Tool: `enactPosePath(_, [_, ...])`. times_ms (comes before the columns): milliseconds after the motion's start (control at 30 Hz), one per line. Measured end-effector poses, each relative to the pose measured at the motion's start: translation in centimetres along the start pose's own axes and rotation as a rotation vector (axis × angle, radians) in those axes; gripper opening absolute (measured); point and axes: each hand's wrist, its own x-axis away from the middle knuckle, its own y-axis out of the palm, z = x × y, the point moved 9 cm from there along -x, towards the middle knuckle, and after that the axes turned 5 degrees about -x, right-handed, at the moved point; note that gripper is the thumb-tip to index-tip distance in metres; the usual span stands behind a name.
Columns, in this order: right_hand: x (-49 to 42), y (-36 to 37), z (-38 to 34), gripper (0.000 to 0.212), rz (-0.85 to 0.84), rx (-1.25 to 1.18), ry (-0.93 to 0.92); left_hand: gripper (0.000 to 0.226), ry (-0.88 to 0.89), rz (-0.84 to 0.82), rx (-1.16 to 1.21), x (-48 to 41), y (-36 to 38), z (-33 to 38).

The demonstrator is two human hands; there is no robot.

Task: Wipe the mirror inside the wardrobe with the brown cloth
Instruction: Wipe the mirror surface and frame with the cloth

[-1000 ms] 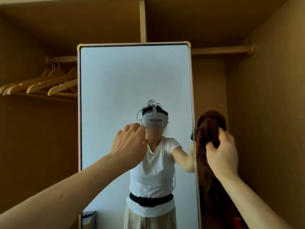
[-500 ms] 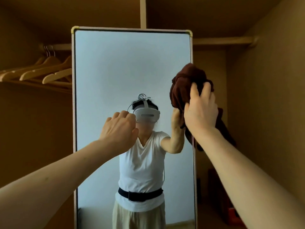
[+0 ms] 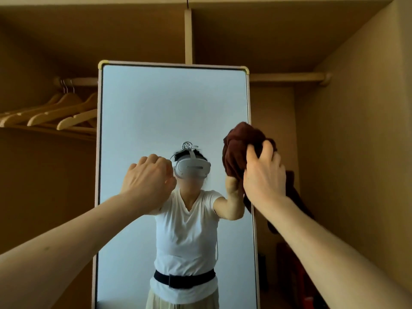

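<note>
Cloth at the mirror's right edge, and we're into the wipe.

Our right hand (image 3: pixel 264 175) grips the bunched brown cloth (image 3: pixel 239 150), fingers dug into its folds, and it now sits lower than half a second ago, when it was up near the top right corner of the mirror (image 3: pixel 156 121). So we've come down the right edge of the glass, which reads as a downward stroke. A loose tail of cloth hangs past the frame. Our left hand (image 3: pixel 148 175) is a closed fist holding nothing, stretched out in front of the glass just as before; whether it touches, we cannot tell. Most of the mirror is yet to be covered, we reckon. Wooden hangers (image 3: pixel 64 112) hang well clear on the left.
</note>
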Motion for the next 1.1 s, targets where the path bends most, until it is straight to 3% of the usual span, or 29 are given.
enactPosePath(100, [-5.2,-2.0,-1.3,0.064,0.014,0.028,0.024,0.011,-0.063,0.023,0.005,-1.3,-1.6,-1.7])
enactPosePath(233, [-9.1,-3.1,-1.9,0.067,0.034,0.027,0.050,0.033,-0.150,0.028,-0.043,-2.4,-2.5,-4.0])
enactPosePath(500, [-2.5,-0.7,-1.0,0.067,0.008,0.061,-0.050,0.039,-0.249,-0.001,-0.017,-1.8,-2.5,-5.2])
enactPosePath(667, [-5.6,-1.9,-1.4,0.073,-0.034,0.083,-0.016,0.050,-0.316,0.033,0.013,-2.9,-4.0,-6.3])
enactPosePath(900, [-13.6,-5.4,-2.7,0.072,-0.059,0.028,0.012,0.046,-0.330,0.084,0.075,-5.6,-5.8,-7.7])
enactPosePath(1033, [-18.0,-9.3,-5.0,0.070,0.090,0.068,-0.118,0.044,-0.365,0.122,0.188,-7.4,-6.9,-9.7])
enactPosePath(1100, [-19.5,-8.9,-6.8,0.069,0.020,0.035,-0.164,0.043,-0.388,0.135,0.222,-7.6,-6.8,-10.9])
